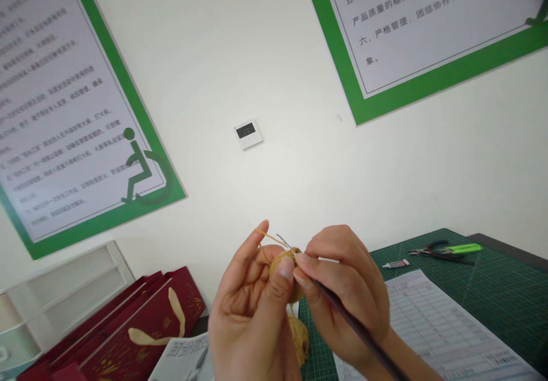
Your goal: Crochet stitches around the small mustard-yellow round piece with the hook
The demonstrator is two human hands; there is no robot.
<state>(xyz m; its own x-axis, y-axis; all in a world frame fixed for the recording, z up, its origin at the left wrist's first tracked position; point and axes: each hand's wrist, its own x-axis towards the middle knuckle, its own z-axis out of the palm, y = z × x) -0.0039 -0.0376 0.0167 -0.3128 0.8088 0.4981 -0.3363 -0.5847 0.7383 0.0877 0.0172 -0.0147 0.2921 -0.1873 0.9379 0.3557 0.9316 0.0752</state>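
Note:
In the head view, my left hand (252,307) pinches a small mustard-yellow crochet piece (296,294) between thumb and fingers. A strand of matching yarn (270,236) runs from the piece over my raised left index finger. My right hand (349,278) grips a crochet hook (357,327) with a long dark handle. Its thin metal tip shows just above the piece, by the yarn; whether it passes through a stitch I cannot tell. Behind my left hand lies a ball of yellow yarn (302,338), partly hidden.
On the green cutting mat (449,241) lie pliers (440,251), a bright green-handled tool (464,248), a small tube (396,264) and a printed sheet (422,312). Dark red gift bags (141,318) and a paper with a pen (182,355) are at left. Ahead is a wall with posters.

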